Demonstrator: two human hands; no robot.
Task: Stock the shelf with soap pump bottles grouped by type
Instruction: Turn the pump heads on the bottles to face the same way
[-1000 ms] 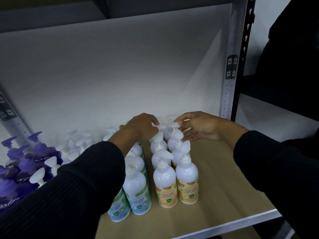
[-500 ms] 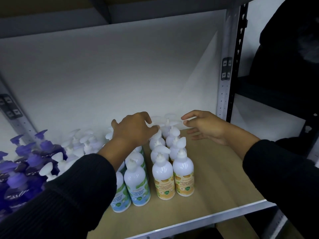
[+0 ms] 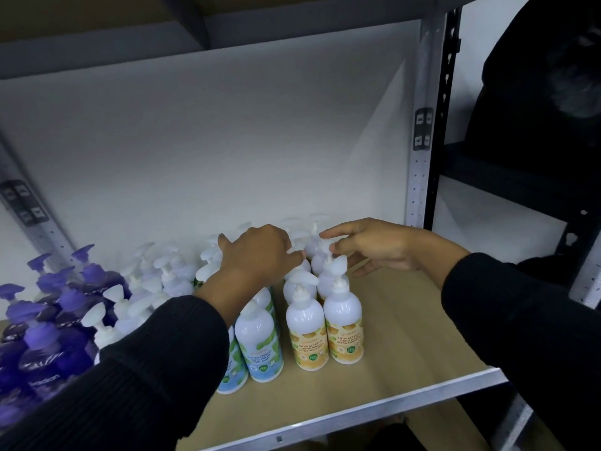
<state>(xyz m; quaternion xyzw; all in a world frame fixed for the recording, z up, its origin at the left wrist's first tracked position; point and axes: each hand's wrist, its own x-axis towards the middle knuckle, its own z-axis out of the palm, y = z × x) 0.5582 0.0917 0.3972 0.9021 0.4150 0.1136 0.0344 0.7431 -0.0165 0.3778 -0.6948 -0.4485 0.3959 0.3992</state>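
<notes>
Tan shelf board (image 3: 406, 336) has a metal front rail (image 3: 357, 415) at 6 o'clock and a white back panel (image 3: 227, 141) at 12. Two tight files of orange-label btls (image 3: 307, 333) stand upright near the board's middle, running from 6 back toward 12. Front labels read "antibacterial hand wash". Touching them on the 9 o'clock side are mint-label btls (image 3: 261, 349) in similar files, partly hidden by the black L sleeve (image 3: 146, 369). Further toward 9 is a cluster of pale btls (image 3: 156, 278) w/ white pumps, then purple btls (image 3: 48, 323) at far 9, cut off by the frame edge. L hand (image 3: 260, 252) hangs over the back of the mint files, palm down, knuckles up, fingers curled down onto the pump tops where mint and orange rows meet. Whether they grip anything is hidden under the hand, so can't tell. R hand (image 3: 374, 245) sits at 3 o'clock of it, black R sleeve (image 3: 504, 320) behind. Its index and thumb are closed narrow on a white pump head (image 3: 326, 246) in the right-hand orange file, toward the 12 end; the other fingers are loose and spread beneath. The two hands are just apart, fingertips near each other above the orange rows. A grey perforated upright (image 3: 419, 157) stands at 3 o'clock of the board.
</notes>
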